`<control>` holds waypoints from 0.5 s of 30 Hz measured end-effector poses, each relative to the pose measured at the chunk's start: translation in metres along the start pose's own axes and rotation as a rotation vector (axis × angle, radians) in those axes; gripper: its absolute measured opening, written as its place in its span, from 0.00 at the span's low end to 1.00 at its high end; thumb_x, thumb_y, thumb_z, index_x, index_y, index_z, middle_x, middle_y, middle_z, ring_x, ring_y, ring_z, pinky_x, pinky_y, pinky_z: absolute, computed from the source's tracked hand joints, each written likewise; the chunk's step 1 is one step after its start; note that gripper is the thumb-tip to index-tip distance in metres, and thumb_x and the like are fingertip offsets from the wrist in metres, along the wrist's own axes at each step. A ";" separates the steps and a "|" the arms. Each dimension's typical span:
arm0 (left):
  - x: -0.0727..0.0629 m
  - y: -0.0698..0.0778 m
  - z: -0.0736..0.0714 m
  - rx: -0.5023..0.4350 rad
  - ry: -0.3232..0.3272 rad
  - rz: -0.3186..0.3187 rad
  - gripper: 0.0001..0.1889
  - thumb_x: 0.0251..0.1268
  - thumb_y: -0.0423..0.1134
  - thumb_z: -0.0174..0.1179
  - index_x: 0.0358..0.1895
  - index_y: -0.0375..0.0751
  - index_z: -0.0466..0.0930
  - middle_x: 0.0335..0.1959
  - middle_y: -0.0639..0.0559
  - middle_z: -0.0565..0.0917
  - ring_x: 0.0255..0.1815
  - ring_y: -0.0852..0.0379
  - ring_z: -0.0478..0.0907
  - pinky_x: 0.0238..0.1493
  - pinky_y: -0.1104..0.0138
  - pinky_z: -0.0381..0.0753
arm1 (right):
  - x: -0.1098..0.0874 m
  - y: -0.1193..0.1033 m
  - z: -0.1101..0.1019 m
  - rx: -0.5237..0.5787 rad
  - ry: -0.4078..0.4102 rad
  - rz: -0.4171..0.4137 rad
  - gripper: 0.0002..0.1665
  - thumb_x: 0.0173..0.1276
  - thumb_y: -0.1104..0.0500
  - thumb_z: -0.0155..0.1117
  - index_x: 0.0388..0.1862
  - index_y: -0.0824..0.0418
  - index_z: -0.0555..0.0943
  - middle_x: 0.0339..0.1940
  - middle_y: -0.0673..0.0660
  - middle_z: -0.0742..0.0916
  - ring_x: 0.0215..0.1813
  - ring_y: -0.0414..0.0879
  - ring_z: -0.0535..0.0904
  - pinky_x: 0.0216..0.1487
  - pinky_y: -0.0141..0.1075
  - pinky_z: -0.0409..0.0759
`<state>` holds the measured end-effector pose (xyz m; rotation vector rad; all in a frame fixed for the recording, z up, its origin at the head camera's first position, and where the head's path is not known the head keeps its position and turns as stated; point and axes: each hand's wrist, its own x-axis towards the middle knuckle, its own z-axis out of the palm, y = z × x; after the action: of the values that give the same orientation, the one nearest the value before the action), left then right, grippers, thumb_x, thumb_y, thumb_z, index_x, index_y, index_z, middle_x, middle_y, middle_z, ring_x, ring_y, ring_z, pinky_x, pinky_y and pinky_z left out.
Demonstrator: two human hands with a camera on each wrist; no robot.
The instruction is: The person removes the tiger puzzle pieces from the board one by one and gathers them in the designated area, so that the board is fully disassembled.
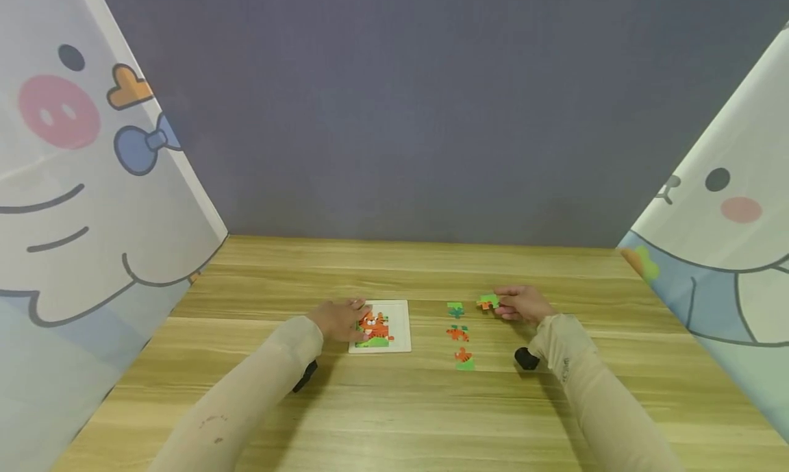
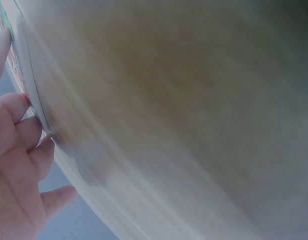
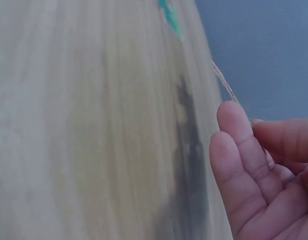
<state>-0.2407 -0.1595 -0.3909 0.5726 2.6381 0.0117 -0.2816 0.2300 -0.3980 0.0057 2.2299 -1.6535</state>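
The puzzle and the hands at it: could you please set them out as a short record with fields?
board: white, tiger picture partly filled in, right part bare
left hand: rests on the board's left side
right hand: pinches a piece off the table
upper loose piece: green and teal
middle loose piece: mostly orange
lower loose piece: orange and green

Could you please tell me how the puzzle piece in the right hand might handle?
The puzzle piece is probably stiff, as its thin edge looks straight in the right wrist view. It seems light, since the right hand pinches it by one side. Being flat, it would likely slide rather than roll.
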 end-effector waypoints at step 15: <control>-0.002 0.007 -0.007 0.026 -0.029 -0.031 0.40 0.71 0.59 0.57 0.79 0.46 0.56 0.80 0.48 0.55 0.79 0.50 0.54 0.64 0.54 0.73 | -0.001 0.007 -0.003 -0.022 -0.020 0.032 0.29 0.78 0.69 0.45 0.73 0.81 0.57 0.34 0.47 0.86 0.30 0.34 0.84 0.35 0.27 0.83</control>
<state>-0.2396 -0.1534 -0.3830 0.5369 2.6225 -0.0401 -0.2801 0.2352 -0.4032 0.0191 2.2214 -1.6050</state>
